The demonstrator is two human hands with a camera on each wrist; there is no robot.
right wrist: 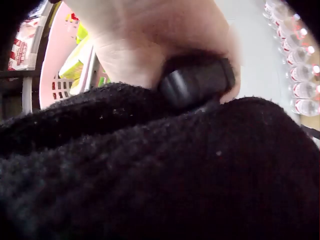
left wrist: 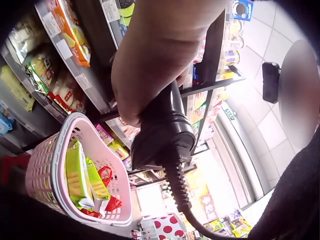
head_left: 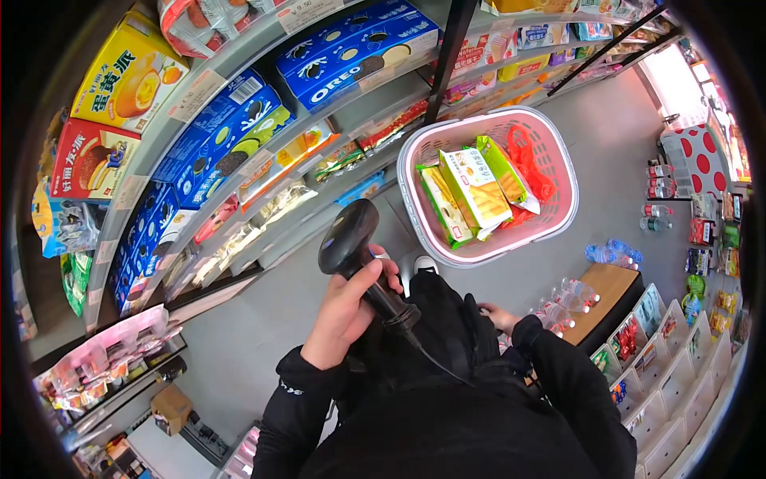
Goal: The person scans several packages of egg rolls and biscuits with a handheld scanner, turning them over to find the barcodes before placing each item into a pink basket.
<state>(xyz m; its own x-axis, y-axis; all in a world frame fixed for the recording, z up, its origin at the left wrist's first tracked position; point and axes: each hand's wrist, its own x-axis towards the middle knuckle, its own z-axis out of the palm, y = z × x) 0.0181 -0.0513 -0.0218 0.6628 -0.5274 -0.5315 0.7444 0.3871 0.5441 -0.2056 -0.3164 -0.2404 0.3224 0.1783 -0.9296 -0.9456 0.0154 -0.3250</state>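
My left hand [head_left: 343,311] grips the handle of a black handheld barcode scanner [head_left: 349,231], head raised, with its cord hanging from the handle's lower end, as the left wrist view [left wrist: 177,185] also shows. Ahead, a pink and white plastic basket [head_left: 408,191] holds several green and white snack packs [head_left: 479,191] and a red plastic bag [head_left: 536,172]. Low beside my body, my right hand [head_left: 500,318] holds a small black rounded object [right wrist: 197,82] against the palm; its kind is hard to make out, and the fingers are mostly hidden.
Curved shelves on the left carry blue Oreo boxes [head_left: 359,56], a yellow pie box [head_left: 132,76] and a red one [head_left: 94,160]. On the right stand plastic bottles [head_left: 566,299] by a wooden-topped unit [head_left: 598,303] and white racks [head_left: 670,375]. A white-soled shoe [head_left: 425,263] shows below the basket.
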